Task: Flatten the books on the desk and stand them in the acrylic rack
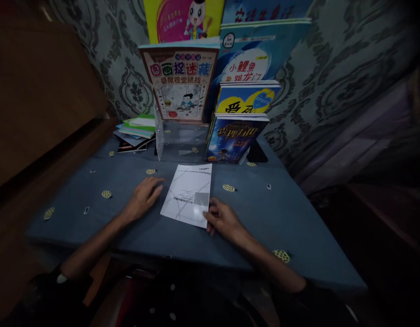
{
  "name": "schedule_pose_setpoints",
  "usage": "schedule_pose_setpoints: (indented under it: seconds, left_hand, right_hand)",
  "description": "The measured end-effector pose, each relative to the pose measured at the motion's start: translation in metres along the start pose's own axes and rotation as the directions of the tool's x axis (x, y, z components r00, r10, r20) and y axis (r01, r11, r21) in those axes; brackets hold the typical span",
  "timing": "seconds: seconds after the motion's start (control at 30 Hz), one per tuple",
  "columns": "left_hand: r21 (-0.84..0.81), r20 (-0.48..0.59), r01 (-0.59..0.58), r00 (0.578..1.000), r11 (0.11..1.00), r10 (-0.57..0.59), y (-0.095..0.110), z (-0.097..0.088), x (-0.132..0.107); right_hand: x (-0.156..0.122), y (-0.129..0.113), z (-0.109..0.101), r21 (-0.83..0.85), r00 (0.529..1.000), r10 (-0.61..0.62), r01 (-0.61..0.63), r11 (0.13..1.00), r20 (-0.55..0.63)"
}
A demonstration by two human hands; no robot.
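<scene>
A white booklet [187,190] with thin grey lines and a grey square on its cover lies on the blue tablecloth, its print upside down to me. My right hand [223,220] pinches the booklet's lower right edge, thumb on top and fingers curled by the side. To the left of the booklet, apart from it, my left hand [143,197] rests on the cloth. Its fingers stretch out and hold nothing.
Behind the booklet stands a clear tiered rack [181,152] with picture books [184,84] on its left and several more, a dark blue book [235,138] in front, on its right. Stacked books [137,129] lie at the back left. The tablecloth [251,213] has pineapple prints.
</scene>
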State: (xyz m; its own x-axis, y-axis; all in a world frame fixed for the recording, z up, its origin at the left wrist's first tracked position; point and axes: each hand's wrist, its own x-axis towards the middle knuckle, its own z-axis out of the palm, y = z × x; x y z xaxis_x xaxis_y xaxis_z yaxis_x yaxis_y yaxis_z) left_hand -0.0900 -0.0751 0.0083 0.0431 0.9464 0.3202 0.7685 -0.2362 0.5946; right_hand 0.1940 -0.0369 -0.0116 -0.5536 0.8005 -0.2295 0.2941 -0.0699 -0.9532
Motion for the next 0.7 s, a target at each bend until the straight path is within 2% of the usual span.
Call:
schedule_pose_setpoints:
  seconds: [0.1, 0.2, 0.27, 0.3, 0.37, 0.47, 0.6, 0.7]
  left_hand:
    - [0.106, 0.149, -0.231, 0.965, 0.967, 0.214, 0.01, 0.017, -0.001]
    - [0.107, 0.331, -0.41, 0.874, 0.906, 0.357, 0.023, 0.035, 0.003]
    - [0.092, 0.424, -0.489, 0.808, 0.867, 0.41, 0.029, 0.048, 0.01]
    - [0.093, 0.452, -0.506, 0.789, 0.857, 0.417, 0.03, 0.054, 0.016]
    - [0.117, 0.481, -0.508, 0.781, 0.853, 0.399, 0.027, 0.064, 0.031]
    - [0.181, 0.485, -0.473, 0.806, 0.862, 0.34, 0.012, 0.073, 0.058]
    - [0.234, 0.488, -0.418, 0.831, 0.878, 0.266, -0.008, 0.072, 0.087]
    - [0.199, 0.505, -0.426, 0.817, 0.883, 0.28, -0.01, 0.068, 0.1]
  right_hand:
    - [-0.004, -0.006, -0.004, 0.042, 0.995, 0.01, -0.014, 0.999, 0.103]
    - [-0.004, -0.007, -0.007, 0.054, 0.981, 0.0, -0.01, 0.998, 0.194]
    - [-0.003, -0.006, -0.01, 0.049, 0.974, 0.003, -0.014, 0.999, 0.225]
    - [-0.002, -0.006, -0.011, 0.047, 0.972, 0.008, -0.019, 0.999, 0.235]
    - [-0.001, -0.006, -0.016, 0.051, 0.968, 0.02, -0.034, 0.998, 0.252]
    - [-0.001, -0.006, -0.022, 0.067, 0.96, 0.04, -0.061, 0.996, 0.279]
    - [0.001, -0.006, -0.029, 0.06, 0.946, 0.057, -0.08, 0.995, 0.319]
    - [0.004, -0.007, -0.035, 0.042, 0.938, 0.048, -0.067, 0.997, 0.344]
